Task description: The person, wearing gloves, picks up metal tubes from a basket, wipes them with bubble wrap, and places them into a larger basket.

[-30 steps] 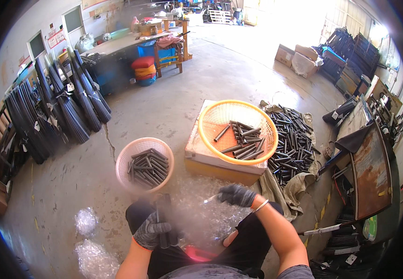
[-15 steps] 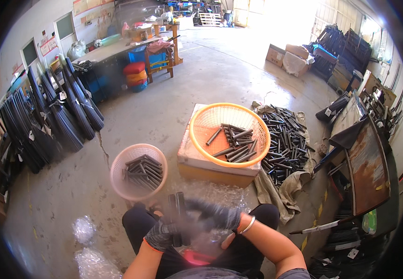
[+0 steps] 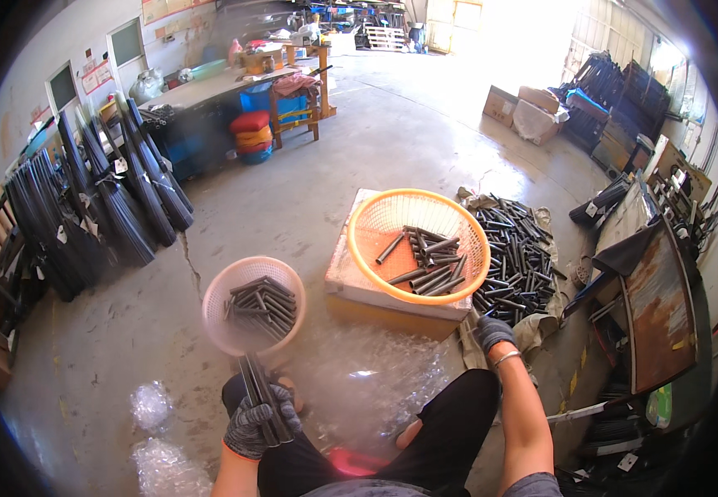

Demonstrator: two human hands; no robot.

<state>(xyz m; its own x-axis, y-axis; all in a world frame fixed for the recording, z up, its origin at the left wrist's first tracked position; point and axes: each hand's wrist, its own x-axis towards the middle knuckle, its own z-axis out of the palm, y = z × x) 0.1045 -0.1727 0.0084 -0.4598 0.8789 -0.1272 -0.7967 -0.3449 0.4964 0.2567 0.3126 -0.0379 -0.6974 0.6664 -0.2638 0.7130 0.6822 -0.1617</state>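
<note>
My left hand (image 3: 251, 424), in a grey knit glove, is wrapped round a small bundle of short black tubes (image 3: 263, 402) above my left thigh. The tubes tilt with their upper ends toward the pale pink basket (image 3: 210, 319), which holds more of the same tubes. At the near left edge of a heap of black tubes (image 3: 518, 248) on a canvas sheet (image 3: 528, 331) is my gloved right hand (image 3: 493, 331). Its back faces me and hides most of its fingers, so their grip is unclear. A wristband (image 3: 506, 357) circles that wrist.
An orange-rimmed basket (image 3: 359, 258) with several tubes stands on a box (image 3: 347, 290) ahead. Clear plastic wrap (image 3: 367, 364) lies between my knees and the box, with crumpled pieces (image 3: 152, 406) at left. Long black bundles (image 3: 115, 215) lean far left; a rusty panel (image 3: 659, 306) stands at right.
My right hand has left the tubes by my left hand and moved right to the heap's edge. The left hand has shifted left, still holding its tubes. The view has shifted slightly.
</note>
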